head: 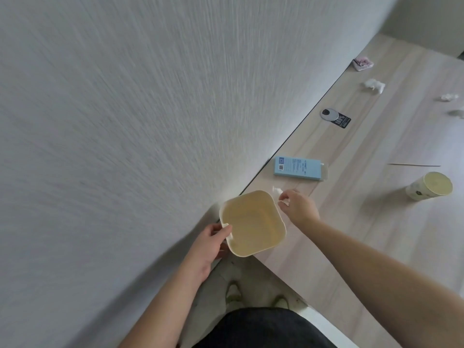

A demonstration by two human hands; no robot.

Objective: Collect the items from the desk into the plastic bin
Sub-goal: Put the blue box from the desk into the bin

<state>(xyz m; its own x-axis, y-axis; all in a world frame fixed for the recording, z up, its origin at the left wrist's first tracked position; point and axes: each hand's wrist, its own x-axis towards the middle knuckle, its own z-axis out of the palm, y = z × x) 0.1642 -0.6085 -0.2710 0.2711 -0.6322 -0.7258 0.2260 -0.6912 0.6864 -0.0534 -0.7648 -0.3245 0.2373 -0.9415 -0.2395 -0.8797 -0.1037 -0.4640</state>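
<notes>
Left hand (pixel 209 243) holds bin (pixel 253 223); right hand (pixel 298 205) pinches tissue (pixel 285 202).

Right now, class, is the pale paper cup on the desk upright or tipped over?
Tipped over: the pale paper cup lies on its side on the light wooden desk, open mouth facing the camera.

Illegible fine print and code squares on the blue box (pixel 297 169); blurred white lettering on the black card (pixel 343 121).
</notes>
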